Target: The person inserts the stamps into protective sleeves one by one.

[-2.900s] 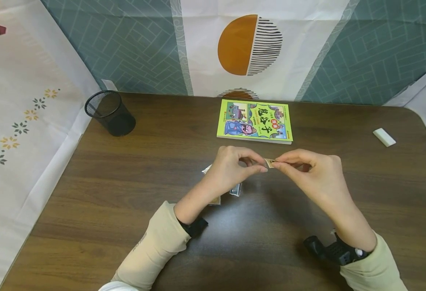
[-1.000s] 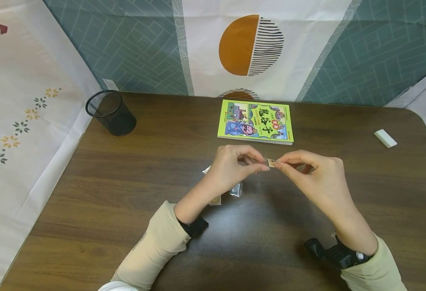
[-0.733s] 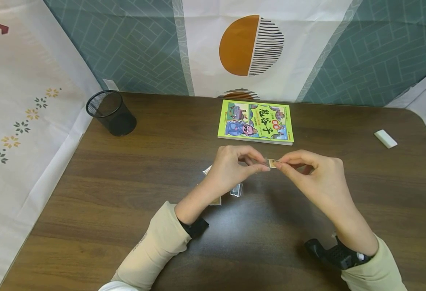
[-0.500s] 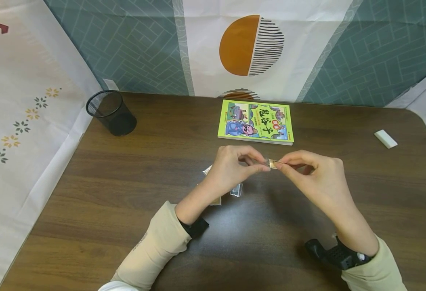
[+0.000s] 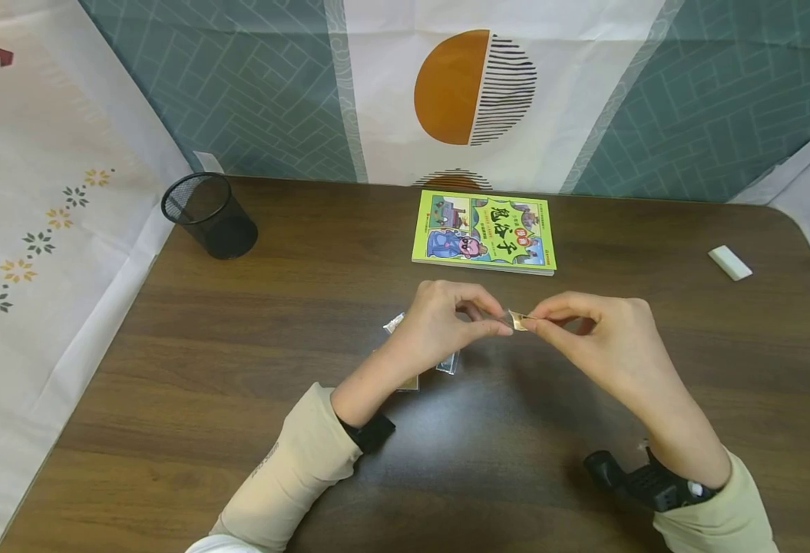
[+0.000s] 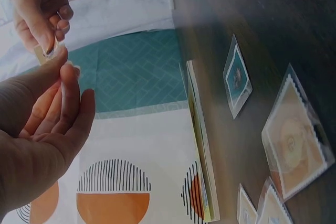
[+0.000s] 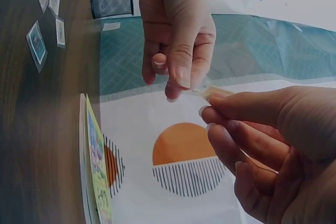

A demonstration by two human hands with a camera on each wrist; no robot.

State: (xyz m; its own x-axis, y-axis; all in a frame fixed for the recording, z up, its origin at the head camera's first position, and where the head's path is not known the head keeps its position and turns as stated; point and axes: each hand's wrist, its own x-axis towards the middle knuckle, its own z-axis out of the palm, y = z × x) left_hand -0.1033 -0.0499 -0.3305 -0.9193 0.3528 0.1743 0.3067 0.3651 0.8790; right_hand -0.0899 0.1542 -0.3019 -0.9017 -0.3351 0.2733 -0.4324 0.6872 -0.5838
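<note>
Between my two hands, above the table, is a small pale yellow stamp (image 5: 518, 320) with a clear plastic sleeve (image 7: 190, 92) at its left end. My left hand (image 5: 439, 319) pinches the sleeve between thumb and fingertips. My right hand (image 5: 605, 334) pinches the stamp's other end. Fingers cover much of both, so how far the stamp sits inside the sleeve is unclear. Several sleeved stamps lie on the table under my left forearm; the left wrist view shows a teal stamp (image 6: 238, 80) and a larger tan stamp (image 6: 291, 140) with scalloped edges.
A green comic-style book (image 5: 484, 232) lies just beyond my hands. The black mesh pen holder (image 5: 214, 219) stands at the back left of the brown table (image 5: 239, 346). At the far right lies a white block (image 5: 730, 263). Patterned cloth hangs behind the table.
My right hand has shifted slightly toward me and to the right, and a little more of the stamp shows between the hands. The left hand has hardly moved.
</note>
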